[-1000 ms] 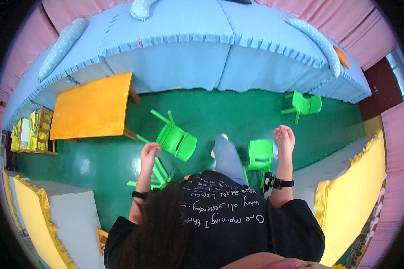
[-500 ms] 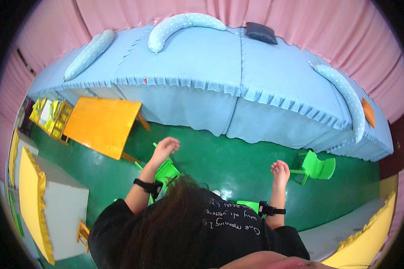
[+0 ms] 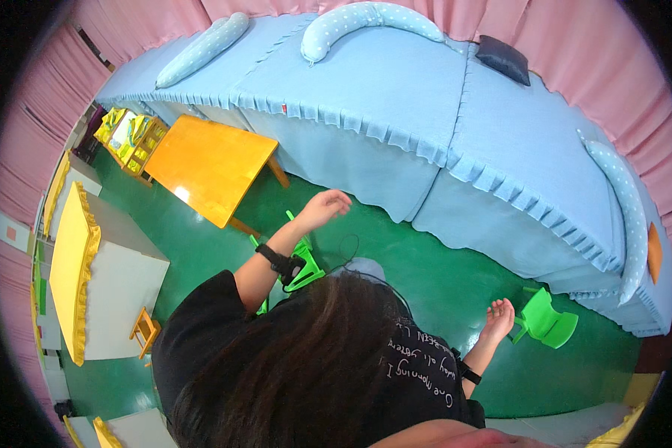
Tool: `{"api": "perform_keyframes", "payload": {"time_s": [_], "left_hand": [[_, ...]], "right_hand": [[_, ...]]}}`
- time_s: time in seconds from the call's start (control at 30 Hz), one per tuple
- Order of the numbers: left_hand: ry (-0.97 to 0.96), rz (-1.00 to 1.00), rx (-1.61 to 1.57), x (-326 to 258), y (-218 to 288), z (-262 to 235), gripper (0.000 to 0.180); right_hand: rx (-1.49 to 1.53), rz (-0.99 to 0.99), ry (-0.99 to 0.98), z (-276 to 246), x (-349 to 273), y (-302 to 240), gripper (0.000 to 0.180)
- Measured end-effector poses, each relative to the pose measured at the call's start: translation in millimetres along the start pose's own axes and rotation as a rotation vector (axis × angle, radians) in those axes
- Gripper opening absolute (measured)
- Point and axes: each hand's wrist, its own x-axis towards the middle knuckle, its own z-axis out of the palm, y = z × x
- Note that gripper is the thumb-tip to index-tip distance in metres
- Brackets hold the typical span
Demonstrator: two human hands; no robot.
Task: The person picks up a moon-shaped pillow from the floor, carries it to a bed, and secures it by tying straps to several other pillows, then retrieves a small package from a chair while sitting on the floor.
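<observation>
My left hand (image 3: 325, 210) is raised over the green floor (image 3: 425, 272), its fingers loosely stretched out with nothing in them. Below its forearm stands a green chair (image 3: 303, 270), partly hidden by the arm and the black wrist strap. On the other side my right hand (image 3: 498, 318) is held up, fingers slightly bent and apart, also holding nothing. Another green chair (image 3: 551, 322) stands just to its right; the hand appears apart from it. A rounded pale grey-blue shape shows in front of my body, and I cannot make out what it is.
A long bed platform (image 3: 366, 97) with blue covers runs across the far side, bearing dotted bolsters (image 3: 366, 22) and a dark cushion (image 3: 503, 60). An orange table (image 3: 209, 168) stands left, beside a wooden rack (image 3: 138, 142). Yellow-topped cabinets (image 3: 71, 276) line the left side.
The view has turned, so the bed and furniture sit tilted in the picture. My body has turned with my arms still spread. Both hands stay empty.
</observation>
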Motion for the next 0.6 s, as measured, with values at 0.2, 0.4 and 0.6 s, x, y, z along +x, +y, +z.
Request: {"api": "perform_keyframes", "payload": {"time_s": [0.2,0.4,0.6], "left_hand": [[0.093,-0.010,-0.057,57.1,-17.2,-22.5,0.020],[0.235,-0.007,-0.098,150.3,-48.5,-91.0,0.016],[0.508,0.052,-0.002,322.9,-69.6,-210.6,0.017]], "right_hand": [[-0.010,0.015,-0.056,56.9,58.4,7.9,0.017],[-0.103,0.037,-0.116,146.6,131.6,12.9,0.017],[-0.316,0.014,-0.143,270.2,221.5,29.0,0.026]]}}
